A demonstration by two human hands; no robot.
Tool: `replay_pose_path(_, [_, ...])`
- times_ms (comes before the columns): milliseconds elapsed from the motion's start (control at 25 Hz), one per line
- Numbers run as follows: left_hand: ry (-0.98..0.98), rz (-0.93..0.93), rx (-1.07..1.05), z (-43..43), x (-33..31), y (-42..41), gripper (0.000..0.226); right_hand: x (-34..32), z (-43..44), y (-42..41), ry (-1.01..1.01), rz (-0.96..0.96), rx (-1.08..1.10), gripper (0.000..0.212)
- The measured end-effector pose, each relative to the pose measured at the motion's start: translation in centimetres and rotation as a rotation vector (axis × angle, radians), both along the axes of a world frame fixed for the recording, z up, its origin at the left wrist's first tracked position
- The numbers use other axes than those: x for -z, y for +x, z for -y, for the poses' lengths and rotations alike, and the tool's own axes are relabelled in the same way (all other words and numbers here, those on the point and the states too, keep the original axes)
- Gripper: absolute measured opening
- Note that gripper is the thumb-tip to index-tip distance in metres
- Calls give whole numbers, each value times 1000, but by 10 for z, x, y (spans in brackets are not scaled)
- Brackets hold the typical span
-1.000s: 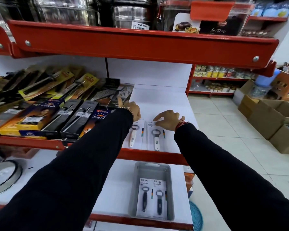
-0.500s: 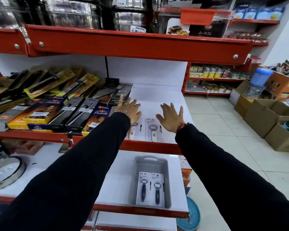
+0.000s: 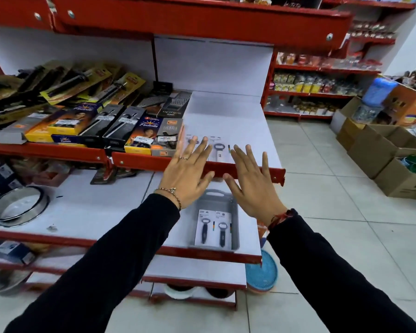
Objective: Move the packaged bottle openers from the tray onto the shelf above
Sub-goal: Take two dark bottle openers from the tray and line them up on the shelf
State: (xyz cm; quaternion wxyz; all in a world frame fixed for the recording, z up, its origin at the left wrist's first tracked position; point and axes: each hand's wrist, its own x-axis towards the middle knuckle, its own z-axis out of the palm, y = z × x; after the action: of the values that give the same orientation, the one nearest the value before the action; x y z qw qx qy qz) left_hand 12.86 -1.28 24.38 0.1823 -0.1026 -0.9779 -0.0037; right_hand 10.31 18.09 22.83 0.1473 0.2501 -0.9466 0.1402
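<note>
A grey tray (image 3: 235,227) rests on the lower white shelf and holds two carded bottle openers with dark handles (image 3: 213,228). Two packaged openers with white handles (image 3: 219,150) lie on the upper shelf (image 3: 245,121), close to its red front lip. My left hand (image 3: 186,176) and my right hand (image 3: 251,186) hover side by side, palms down and fingers spread, in front of that lip and above the tray. Both hold nothing. The left hand covers most of the left package on the upper shelf.
Boxed knives and graters (image 3: 139,126) crowd the upper shelf's left part, right beside the openers. Steel round pans (image 3: 19,207) sit on the lower shelf's left. Cardboard boxes (image 3: 380,150) stand on the tiled floor at right. A blue round lid (image 3: 261,275) lies below.
Both hands let go of the white-handled packages on the upper shelf, opened, and drew back toward me over the shelf's red lip. The view has tilted downward.
</note>
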Motion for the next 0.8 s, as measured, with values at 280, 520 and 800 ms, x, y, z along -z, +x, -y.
replay_pose_path(280, [32,119,67,-12,77,41,66,78,-6,48,105,114,-76,65])
replay_pose_path(520, [163,463,53,-7,147,-17,60,135,6,-9,144,354,8,60])
replay_pose_path(800, [232,741,-136,-11,201,-90,35,192,15,-88,387,540,98,53])
